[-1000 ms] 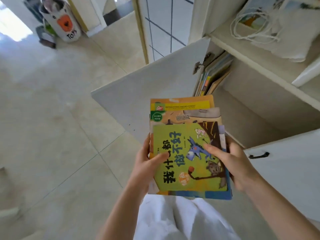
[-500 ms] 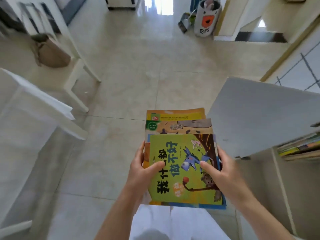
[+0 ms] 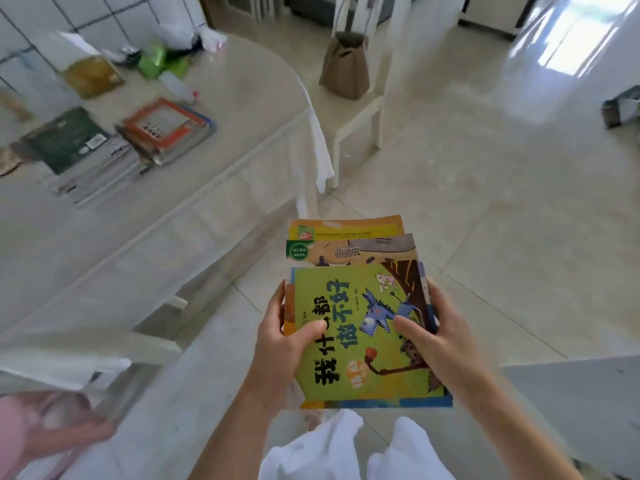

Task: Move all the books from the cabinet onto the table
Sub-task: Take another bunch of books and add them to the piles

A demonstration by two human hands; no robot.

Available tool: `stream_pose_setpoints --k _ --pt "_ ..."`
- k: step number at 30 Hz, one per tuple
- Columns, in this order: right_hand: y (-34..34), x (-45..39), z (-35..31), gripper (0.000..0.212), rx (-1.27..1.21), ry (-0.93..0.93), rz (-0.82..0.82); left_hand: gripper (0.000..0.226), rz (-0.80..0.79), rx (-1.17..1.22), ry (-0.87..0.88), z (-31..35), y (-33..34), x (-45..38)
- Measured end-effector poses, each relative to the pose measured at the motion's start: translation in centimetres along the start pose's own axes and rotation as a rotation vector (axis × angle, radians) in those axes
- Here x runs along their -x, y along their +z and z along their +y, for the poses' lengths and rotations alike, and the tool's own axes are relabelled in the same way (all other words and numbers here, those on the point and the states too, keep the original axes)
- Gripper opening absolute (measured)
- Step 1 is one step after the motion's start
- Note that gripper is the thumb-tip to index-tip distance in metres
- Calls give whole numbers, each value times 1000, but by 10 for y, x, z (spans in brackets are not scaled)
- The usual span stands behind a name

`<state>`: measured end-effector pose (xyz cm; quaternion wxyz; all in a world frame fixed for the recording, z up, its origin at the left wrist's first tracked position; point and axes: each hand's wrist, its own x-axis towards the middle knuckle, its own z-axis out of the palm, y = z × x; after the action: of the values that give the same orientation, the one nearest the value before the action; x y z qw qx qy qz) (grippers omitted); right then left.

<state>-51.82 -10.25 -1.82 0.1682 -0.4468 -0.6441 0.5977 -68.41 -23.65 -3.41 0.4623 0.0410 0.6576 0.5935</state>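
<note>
— What was nearest the camera?

— White trousers at the bottom edge, and just above them a fanned stack of picture books, thin, glossy, flat-covered, the top one green with a cartoon donkey.

— How was it held?

— Between both hands. The left hand cupped the left edge, thumb pressed on the green cover; the right hand did the same on the right edge. Fingers of both were closed around the stack, thumbs on top, the rest hidden beneath. I'd judge two hands were used because slick, slim covers slide off each other; the upper books had already fanned forward.

— And further out?

— Pale glossy floor tiles under the stack, so it was in the air, not yet over the desk. That desk lay to the left, draped in a smooth translucent cover. Two piles of books already lay flat on it, one topped dark green, one orange-red, both blurred. Beyond stood a white chair with a brown bag.

— Stage of the task?

— Carrying, I'd say; setting down beside those piles looked next.
</note>
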Motion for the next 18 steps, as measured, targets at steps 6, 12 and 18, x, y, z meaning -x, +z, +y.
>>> stream_pose_setpoints --k 6,12,18 --pt "101 -44 -35 54 15 -30 -157 51 200 101 53 35 -89 -11" --pt "158 -85 -62 62 113 -109 -252 47 350 135 77 52 -135 -28" --pt "185 -144 -83 66 99 -107 -337 46 427 188 81 72 -148 -67"
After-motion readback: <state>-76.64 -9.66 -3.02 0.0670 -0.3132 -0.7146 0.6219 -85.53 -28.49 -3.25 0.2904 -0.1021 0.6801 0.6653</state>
